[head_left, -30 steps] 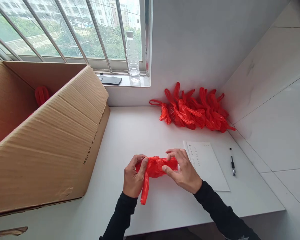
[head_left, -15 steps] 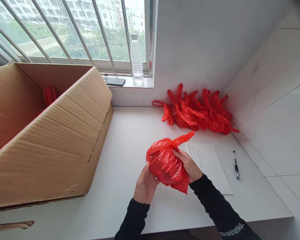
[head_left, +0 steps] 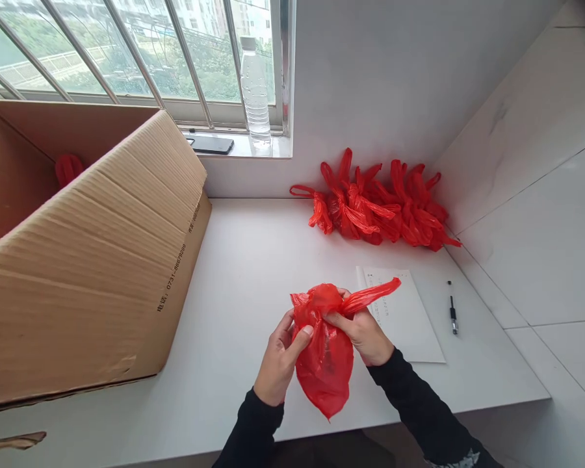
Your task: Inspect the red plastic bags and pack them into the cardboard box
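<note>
Both hands grip a red plastic bag (head_left: 326, 351) above the table (head_left: 244, 273) near its front edge: left hand (head_left: 279, 361) fingers pinching its side, right hand (head_left: 363, 331) clenched at the neck (one handle sticking out rightward)

The white table (head_left: 253, 260) runs from the near edge to the far wall and meets the right wall along its right side. The far wall (head_left: 370, 84) is plain, smooth and white. The right wall (head_left: 531, 195) is faced with large pale tiles separated by thin joints. A window (head_left: 209, 45) is set in the far wall at the left. Slanted metal bars (head_left: 189, 65) cover the glass. A white sill (head_left: 244, 151) lies below the window, above table level. Trees and buildings are visible outside. Daylight enters through the window and lights the room evenly, leaving soft shadows on the table.
</note>
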`<state>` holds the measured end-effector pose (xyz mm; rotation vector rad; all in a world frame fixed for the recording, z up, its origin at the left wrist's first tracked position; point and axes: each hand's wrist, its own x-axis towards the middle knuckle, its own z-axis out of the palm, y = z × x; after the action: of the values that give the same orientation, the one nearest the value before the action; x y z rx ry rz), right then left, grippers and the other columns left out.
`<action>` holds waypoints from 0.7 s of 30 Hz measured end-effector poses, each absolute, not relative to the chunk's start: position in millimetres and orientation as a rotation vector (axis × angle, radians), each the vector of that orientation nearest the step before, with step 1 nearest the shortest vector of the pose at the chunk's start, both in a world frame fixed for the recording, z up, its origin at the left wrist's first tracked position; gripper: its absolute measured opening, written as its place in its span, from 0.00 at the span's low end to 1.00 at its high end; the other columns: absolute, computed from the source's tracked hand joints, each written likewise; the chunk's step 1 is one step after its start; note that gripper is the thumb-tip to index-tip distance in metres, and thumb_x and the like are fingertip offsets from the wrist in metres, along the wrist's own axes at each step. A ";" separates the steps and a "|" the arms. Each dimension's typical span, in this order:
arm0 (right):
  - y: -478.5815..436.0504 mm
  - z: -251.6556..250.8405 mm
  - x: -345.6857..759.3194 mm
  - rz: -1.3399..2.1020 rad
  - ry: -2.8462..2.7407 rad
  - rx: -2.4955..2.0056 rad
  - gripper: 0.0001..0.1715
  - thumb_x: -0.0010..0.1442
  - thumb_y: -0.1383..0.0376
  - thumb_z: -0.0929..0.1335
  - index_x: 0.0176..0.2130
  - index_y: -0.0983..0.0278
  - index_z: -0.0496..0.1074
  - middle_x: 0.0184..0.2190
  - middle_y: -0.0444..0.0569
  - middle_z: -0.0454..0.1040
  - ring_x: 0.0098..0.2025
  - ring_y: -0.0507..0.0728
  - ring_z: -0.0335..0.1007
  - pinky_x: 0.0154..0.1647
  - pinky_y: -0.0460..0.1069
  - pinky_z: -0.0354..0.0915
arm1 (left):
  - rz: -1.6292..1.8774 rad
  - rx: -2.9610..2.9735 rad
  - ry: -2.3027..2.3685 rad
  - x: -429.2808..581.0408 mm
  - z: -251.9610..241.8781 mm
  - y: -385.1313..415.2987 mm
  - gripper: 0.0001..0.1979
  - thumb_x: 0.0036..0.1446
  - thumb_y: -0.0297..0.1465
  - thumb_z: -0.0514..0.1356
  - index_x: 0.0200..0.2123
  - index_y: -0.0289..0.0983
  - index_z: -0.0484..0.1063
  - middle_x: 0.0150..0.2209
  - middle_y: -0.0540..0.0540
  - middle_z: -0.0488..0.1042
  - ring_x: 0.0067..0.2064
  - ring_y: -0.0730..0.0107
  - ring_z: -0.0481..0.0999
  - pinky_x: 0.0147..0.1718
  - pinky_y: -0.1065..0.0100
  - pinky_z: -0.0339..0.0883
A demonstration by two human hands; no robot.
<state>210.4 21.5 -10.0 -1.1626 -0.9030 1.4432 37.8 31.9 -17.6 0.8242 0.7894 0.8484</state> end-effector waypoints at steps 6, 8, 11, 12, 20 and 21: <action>17.3 -17.0 212.8 1.455 -0.812 -1.144 0.18 0.59 0.57 0.73 0.47 0.59 0.70 0.44 0.49 0.76 0.46 0.63 0.74 0.51 0.57 0.70 | 0.709 0.694 0.802 36.9 -14.9 29.9 0.18 0.59 0.41 0.63 0.47 0.36 0.77 0.43 0.40 0.81 0.45 0.53 0.80 0.41 0.61 0.73; 15.4 -12.4 213.4 1.473 -0.817 -1.154 0.19 0.59 0.56 0.72 0.48 0.58 0.69 0.44 0.49 0.76 0.47 0.63 0.73 0.52 0.58 0.69 | 0.744 0.677 0.829 37.4 -16.8 30.3 0.17 0.58 0.41 0.64 0.44 0.36 0.78 0.41 0.41 0.81 0.42 0.55 0.80 0.42 0.61 0.72; 11.4 -2.5 213.3 1.524 -0.899 -1.118 0.20 0.62 0.52 0.69 0.51 0.58 0.70 0.44 0.49 0.76 0.49 0.64 0.72 0.55 0.60 0.68 | 0.839 0.660 0.844 37.7 -18.8 31.2 0.16 0.56 0.39 0.66 0.46 0.38 0.77 0.42 0.42 0.81 0.41 0.57 0.80 0.44 0.60 0.72; 9.7 -0.2 213.1 1.542 -0.944 -1.108 0.20 0.63 0.52 0.69 0.50 0.59 0.71 0.44 0.49 0.76 0.50 0.64 0.72 0.55 0.60 0.67 | 0.862 0.656 0.848 37.7 -18.8 31.4 0.16 0.56 0.39 0.66 0.46 0.38 0.77 0.43 0.43 0.81 0.42 0.57 0.80 0.45 0.59 0.72; -2.7 -10.4 208.3 1.570 -0.954 -1.164 0.16 0.59 0.54 0.73 0.43 0.61 0.76 0.42 0.50 0.78 0.46 0.64 0.74 0.50 0.58 0.69 | 0.860 0.589 0.841 39.8 -12.3 26.3 0.17 0.57 0.38 0.65 0.48 0.39 0.76 0.45 0.42 0.80 0.45 0.55 0.79 0.45 0.59 0.72; -2.6 -11.9 208.0 1.562 -0.916 -1.155 0.16 0.60 0.54 0.73 0.43 0.62 0.76 0.42 0.51 0.79 0.45 0.64 0.75 0.50 0.58 0.70 | 0.845 0.573 0.817 39.1 -11.2 25.3 0.17 0.59 0.39 0.63 0.49 0.38 0.75 0.45 0.41 0.79 0.45 0.55 0.79 0.45 0.58 0.73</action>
<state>208.0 -2.6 -11.9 -1.1554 -0.9156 1.5622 39.1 25.3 -11.2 0.5727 0.8174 0.8450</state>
